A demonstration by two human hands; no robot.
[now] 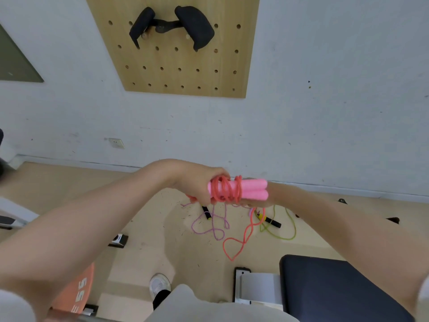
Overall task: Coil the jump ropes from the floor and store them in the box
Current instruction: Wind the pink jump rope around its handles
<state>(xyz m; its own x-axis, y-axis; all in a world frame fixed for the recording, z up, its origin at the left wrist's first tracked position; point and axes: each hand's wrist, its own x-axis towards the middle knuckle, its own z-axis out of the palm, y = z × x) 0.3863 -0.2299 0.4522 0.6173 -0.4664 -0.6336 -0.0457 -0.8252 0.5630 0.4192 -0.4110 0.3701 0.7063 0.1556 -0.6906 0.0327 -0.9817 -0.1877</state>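
We are gripping the paired pink handles (246,190) in the left hand (197,184), fingers curled round them, so the red cord (228,190) is winding tightly. The right hand (260,202) is supporting the far end from beneath, its grip unclear. The cord's tail (241,240) is trailing to the floor (148,219) beside the purple rope (209,225) and green rope (285,231); no box is showing.

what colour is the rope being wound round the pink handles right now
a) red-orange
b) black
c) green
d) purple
a: red-orange cord is looped around the pink handles held between the left hand and right hand, while the purple rope and green rope lie on the floor.
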